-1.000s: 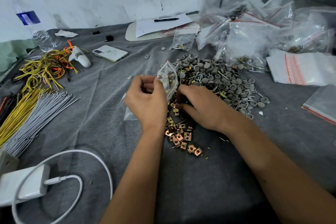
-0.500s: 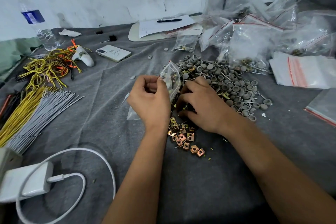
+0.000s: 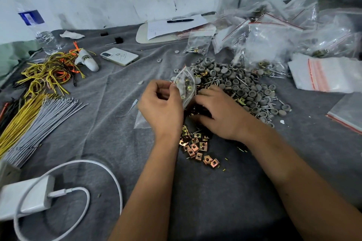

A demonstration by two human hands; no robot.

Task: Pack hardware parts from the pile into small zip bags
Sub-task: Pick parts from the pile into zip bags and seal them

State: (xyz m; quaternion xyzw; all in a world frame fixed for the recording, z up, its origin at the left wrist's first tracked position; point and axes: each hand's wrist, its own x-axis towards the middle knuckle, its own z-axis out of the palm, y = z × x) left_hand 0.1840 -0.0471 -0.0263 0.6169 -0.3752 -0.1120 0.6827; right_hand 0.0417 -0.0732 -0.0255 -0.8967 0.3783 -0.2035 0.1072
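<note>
The small zip bag (image 3: 185, 86) is held upright above the grey cloth (image 3: 205, 201), at the near-left edge of the pile of hardware parts (image 3: 241, 88); brass-coloured parts are visible through its clear wall. The left hand (image 3: 162, 107) grasps the bag, thumb and curled fingers pinching its left edge near the mouth. The right hand (image 3: 219, 111) lies palm down on the pile just right of the bag, fingers bent into the parts; whether they have closed on any part cannot be told, since the fingertips are hidden. The pile consists of grey round caps mixed with nails and square clip nuts (image 3: 197, 148); the clip nuts spread toward the viewer between the two wrists. A flat empty bag (image 3: 141, 121) lies on the cloth, partly under the left hand. Behind and right of the pile stand filled bags (image 3: 268, 45) with red zip strips, and a stack of flat bags (image 3: 325, 74) lies to their right. At far left lie grey and yellow cable ties (image 3: 35, 121), coiled wires (image 3: 47, 72), a water bottle (image 3: 37, 25), a phone (image 3: 119, 56), and a white charger (image 3: 25, 197) with its cable
</note>
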